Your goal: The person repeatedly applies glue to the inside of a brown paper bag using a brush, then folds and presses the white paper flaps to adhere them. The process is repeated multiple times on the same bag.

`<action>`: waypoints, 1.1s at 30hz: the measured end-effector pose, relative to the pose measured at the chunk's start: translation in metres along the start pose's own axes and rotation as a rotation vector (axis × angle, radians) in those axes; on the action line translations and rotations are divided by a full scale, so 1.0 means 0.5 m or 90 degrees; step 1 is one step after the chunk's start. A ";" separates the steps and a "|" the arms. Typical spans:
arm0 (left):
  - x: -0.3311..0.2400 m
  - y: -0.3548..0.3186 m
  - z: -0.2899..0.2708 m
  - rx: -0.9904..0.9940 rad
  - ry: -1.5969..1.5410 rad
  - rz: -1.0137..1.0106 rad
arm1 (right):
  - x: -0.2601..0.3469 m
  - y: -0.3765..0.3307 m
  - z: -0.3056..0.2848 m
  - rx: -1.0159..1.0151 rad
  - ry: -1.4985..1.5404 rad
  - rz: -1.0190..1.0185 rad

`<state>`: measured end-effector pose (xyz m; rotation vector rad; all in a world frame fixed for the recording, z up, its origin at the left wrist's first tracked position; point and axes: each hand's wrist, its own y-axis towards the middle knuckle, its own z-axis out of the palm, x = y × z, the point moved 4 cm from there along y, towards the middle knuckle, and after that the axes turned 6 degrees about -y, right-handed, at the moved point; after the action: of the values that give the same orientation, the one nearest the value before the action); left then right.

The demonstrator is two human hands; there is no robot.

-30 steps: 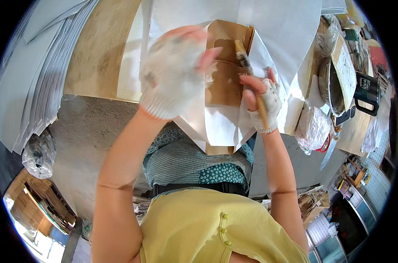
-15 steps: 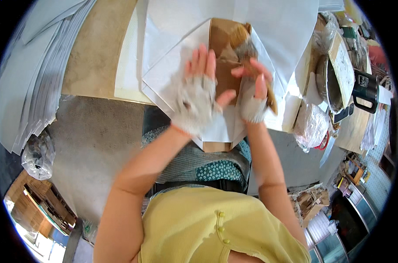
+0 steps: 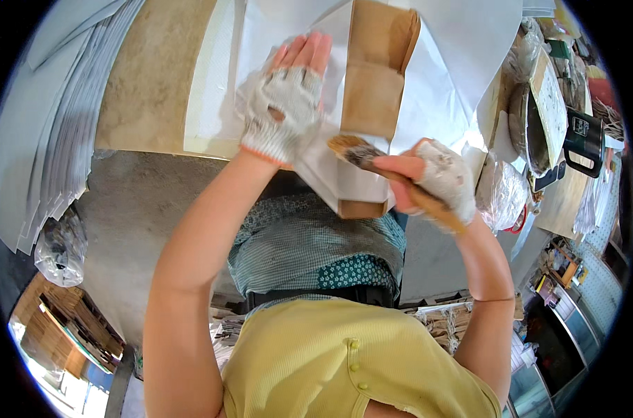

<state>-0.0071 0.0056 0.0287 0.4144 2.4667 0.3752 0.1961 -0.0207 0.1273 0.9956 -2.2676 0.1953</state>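
My left hand (image 3: 285, 104), in a worn white fingerless glove, lies flat with fingers spread on a folded white paper piece (image 3: 330, 160). A brown paper strip (image 3: 375, 76) runs down the middle of that piece. My right hand (image 3: 435, 181), also gloved, grips a wooden-handled brush (image 3: 372, 161). The bristles rest on the white paper just below the brown strip, to the right of my left hand.
A large white sheet (image 3: 456, 63) covers the tan worktable (image 3: 156, 76). Stacks of grey-white sheets (image 3: 44, 125) lie at the left. A metal bowl (image 3: 532, 132), a black mug (image 3: 584, 143) and a plastic bag (image 3: 504, 198) crowd the right.
My left hand has slid to the left and flattened on the white paper. My right hand has drawn the brush down from the brown strip to the lower white part.
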 end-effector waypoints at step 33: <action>0.036 -0.002 0.016 -0.006 -0.056 -0.009 | 0.072 -0.028 0.021 0.131 0.164 -0.095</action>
<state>-0.0163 0.0126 0.0131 0.4012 2.3799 0.3544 0.1826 -0.0565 0.1398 1.1677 -1.9603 0.4713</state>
